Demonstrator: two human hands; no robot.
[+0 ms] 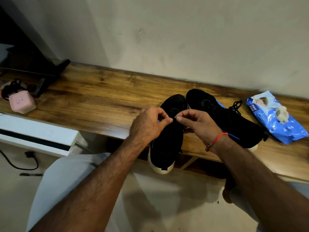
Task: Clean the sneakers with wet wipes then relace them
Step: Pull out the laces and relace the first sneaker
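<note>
Both hands (173, 123) pinching lace (174, 118) over sneaker (167, 144).

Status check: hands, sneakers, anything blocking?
Left hand and right hand both pinching the lace on the near sneaker. Second sneaker beside it, laced. Wipes pack off right, nothing blocking.

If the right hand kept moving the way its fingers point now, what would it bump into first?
The right hand points left, toward the left hand, whose fingertips are almost touching it above the nearer sneaker. It would probably meet that hand first, though depth is hard to judge.
</note>
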